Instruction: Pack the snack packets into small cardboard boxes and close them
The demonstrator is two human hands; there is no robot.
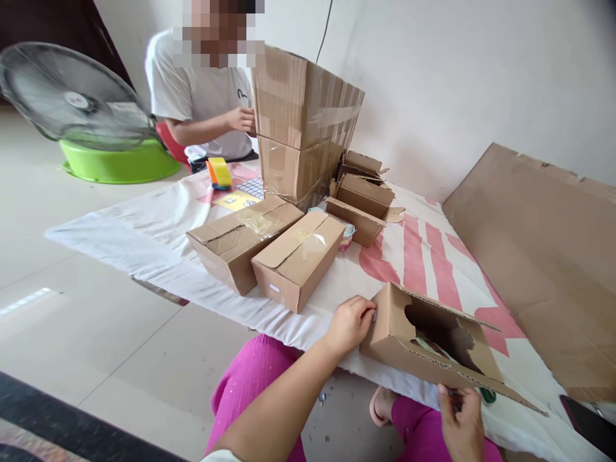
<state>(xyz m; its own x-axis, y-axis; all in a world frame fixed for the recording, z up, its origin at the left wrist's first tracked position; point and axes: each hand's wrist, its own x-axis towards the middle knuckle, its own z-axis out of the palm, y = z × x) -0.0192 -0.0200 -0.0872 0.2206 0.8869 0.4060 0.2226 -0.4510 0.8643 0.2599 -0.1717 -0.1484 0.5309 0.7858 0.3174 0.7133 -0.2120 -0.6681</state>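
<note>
An open cardboard box (385, 321) lies at the table's near edge, its flaps raised and something printed partly showing inside. My left hand (350, 326) is closed, its fingertips against the left end of this box; a small pale bit shows at the fingertips, too small to name. Below the box's near side is my right hand (461, 417), thumb and fingers drawn together beside the lower edge. What it pinches is mostly hidden. Close to it, a green rounded thing (487, 395) peeks out from under a flap.
Two taped cardboard boxes, one with a small label (274, 287), lie left of centre. Behind them rise large stacked cartons (283, 102) and open boxes (363, 199). A tape roll (219, 173) lies near a seated person (206, 96). A cardboard sheet (539, 256) leans at right, near a phone (590, 423).
</note>
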